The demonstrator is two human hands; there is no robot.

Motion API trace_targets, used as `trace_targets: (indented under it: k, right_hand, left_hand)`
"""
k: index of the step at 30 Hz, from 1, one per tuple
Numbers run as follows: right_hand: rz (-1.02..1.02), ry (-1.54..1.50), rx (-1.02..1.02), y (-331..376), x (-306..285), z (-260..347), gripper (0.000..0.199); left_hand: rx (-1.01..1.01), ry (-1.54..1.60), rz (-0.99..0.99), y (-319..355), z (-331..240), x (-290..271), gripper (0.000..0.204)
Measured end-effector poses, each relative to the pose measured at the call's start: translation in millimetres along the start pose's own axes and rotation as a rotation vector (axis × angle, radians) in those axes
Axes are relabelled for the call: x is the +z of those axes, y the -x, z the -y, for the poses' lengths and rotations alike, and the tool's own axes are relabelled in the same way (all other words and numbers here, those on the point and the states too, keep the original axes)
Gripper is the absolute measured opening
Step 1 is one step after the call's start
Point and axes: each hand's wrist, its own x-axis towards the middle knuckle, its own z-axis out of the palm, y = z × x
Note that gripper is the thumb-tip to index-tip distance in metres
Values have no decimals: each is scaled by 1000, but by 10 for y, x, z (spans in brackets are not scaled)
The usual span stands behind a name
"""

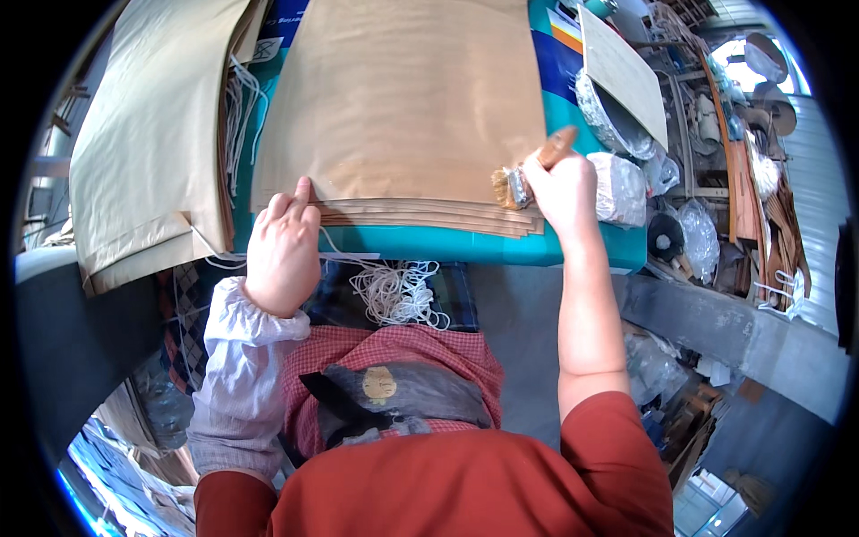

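A stack of brown paper sheets, with lower edges fanned out in steps, lies across a teal-covered table. My left hand rests on the stack's lower left corner, index finger stretched out on the paper. Its other fingers are partly bent and the thumb is hidden. A wooden-handled brush is gripped in my right hand; its pale bristles touch the lower right of the top sheet. White cord lies tangled in my lap, and one strand runs up beside my left hand.
Brown paper bags with white cord handles are piled at the left. A plastic-lined bowl, partly under a pale board, stands at the right, beside a white plastic-wrapped bundle. Cluttered shelves stand farther right.
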Motion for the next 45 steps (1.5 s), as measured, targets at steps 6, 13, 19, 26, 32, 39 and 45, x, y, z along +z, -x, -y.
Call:
trace_targets:
  k: [6,13,19,26,32,39,45]
  right_hand:
    - [41,-133,172,-76,-132,34,12]
    - [-570,-217,-61,282,-844,-1351,28]
    - [-258,232,-196,899,-713,-951,33]
    - [537,-945,-606,1776,411,1069,25]
    - [611,-1019,-401,1721,-39,813,21]
    - [422,-946,-507,1582,-20,1222,54]
    - [845,-975,-311,1714,-9,1109,13]
  left_hand:
    - [-22,-26,64,-34,-55,-42,17]
    - [15,185,-84,44,-169,-155,6]
    - [-236,1494,135,480,-549,-699,4]
    - [-54,1825,-79,590,-941,-1248,18]
    - [47,1586,-477,864,-344,-1678,13]
    - [182,1065,88,688,-715,-1610,17]
    - [273,774,314,551,-593,-1742,11]
